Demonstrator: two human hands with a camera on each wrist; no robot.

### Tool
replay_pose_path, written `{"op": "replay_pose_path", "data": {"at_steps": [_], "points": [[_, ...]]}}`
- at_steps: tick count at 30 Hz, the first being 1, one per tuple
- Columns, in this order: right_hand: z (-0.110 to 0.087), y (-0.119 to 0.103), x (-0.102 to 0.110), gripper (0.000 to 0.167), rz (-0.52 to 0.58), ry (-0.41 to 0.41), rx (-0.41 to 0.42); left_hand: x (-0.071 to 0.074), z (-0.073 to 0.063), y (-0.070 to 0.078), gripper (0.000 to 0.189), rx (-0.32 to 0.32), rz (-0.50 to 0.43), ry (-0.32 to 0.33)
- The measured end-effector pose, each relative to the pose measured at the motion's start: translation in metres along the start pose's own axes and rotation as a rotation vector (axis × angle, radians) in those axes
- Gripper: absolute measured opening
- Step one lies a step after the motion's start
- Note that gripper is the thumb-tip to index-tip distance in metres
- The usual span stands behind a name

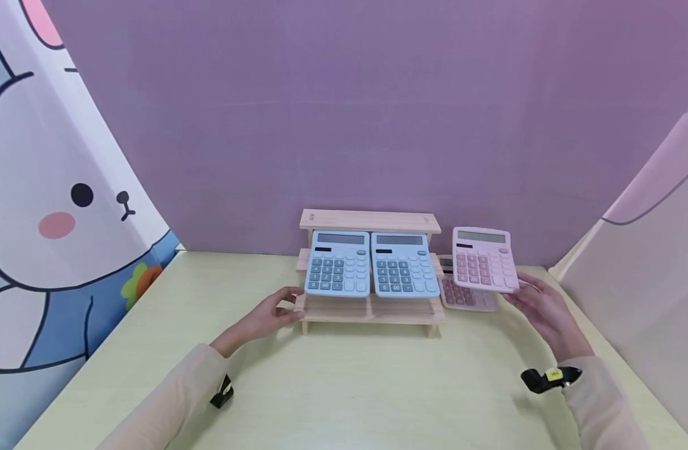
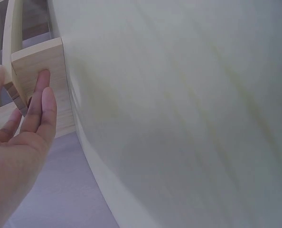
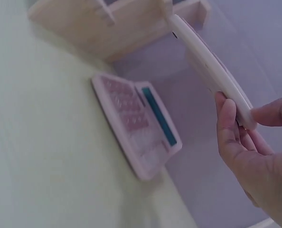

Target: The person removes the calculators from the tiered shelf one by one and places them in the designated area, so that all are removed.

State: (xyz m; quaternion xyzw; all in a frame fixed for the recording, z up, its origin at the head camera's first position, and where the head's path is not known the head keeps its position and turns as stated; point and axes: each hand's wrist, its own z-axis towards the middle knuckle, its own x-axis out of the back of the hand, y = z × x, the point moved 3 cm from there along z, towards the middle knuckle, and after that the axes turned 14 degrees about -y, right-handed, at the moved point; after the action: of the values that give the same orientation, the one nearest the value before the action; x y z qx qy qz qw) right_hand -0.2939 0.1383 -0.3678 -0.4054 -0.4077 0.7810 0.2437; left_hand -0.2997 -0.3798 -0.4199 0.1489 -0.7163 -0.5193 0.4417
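My right hand (image 1: 543, 309) pinches a pink calculator (image 1: 483, 259) by its lower right corner, thumb on the face and fingers behind. It is held up over a second pink calculator (image 3: 136, 123), which lies on the table and is partly covered by it in the head view. My left hand (image 1: 273, 312) grips the left end of a stepped wooden rack (image 1: 372, 307), with the thumb on the board's edge and fingertips (image 2: 45, 78) against the side piece. Two blue calculators, a left one (image 1: 337, 264) and a right one (image 1: 404, 265), lean side by side on the rack.
The pale table (image 1: 344, 387) meets a purple backdrop (image 1: 344, 125) right behind the rack. A cartoon-printed cloth (image 1: 62, 219) hangs on the left and a pale cloth (image 1: 648, 269) on the right. Black straps with cameras (image 1: 551, 379) are on the wrists.
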Motion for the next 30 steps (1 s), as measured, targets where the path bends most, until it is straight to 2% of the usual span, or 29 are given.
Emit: {"op": "replay_pose_path", "data": {"at_steps": [5, 11, 21, 27, 30], "points": [[-0.010, 0.002, 0.011, 0.041, 0.005, 0.015, -0.017, 0.001, 0.000, -0.001, 0.062, 0.005, -0.002, -0.002], [-0.021, 0.003, 0.022, 0.044, -0.007, -0.019, -0.019, 0.000, 0.000, -0.001, 0.062, 0.006, 0.001, 0.000], [-0.036, 0.001, 0.042, 0.048, 0.053, -0.033, -0.019, 0.000, 0.000, 0.000, 0.063, -0.003, -0.002, -0.006], [-0.042, -0.003, 0.053, 0.043, -0.022, 0.015, -0.067, 0.000, -0.002, 0.002, 0.062, 0.004, 0.007, -0.001], [-0.044, -0.005, 0.059, 0.042, -0.019, 0.033, -0.076, 0.000, -0.002, 0.003, 0.062, 0.004, 0.015, 0.002]]}}
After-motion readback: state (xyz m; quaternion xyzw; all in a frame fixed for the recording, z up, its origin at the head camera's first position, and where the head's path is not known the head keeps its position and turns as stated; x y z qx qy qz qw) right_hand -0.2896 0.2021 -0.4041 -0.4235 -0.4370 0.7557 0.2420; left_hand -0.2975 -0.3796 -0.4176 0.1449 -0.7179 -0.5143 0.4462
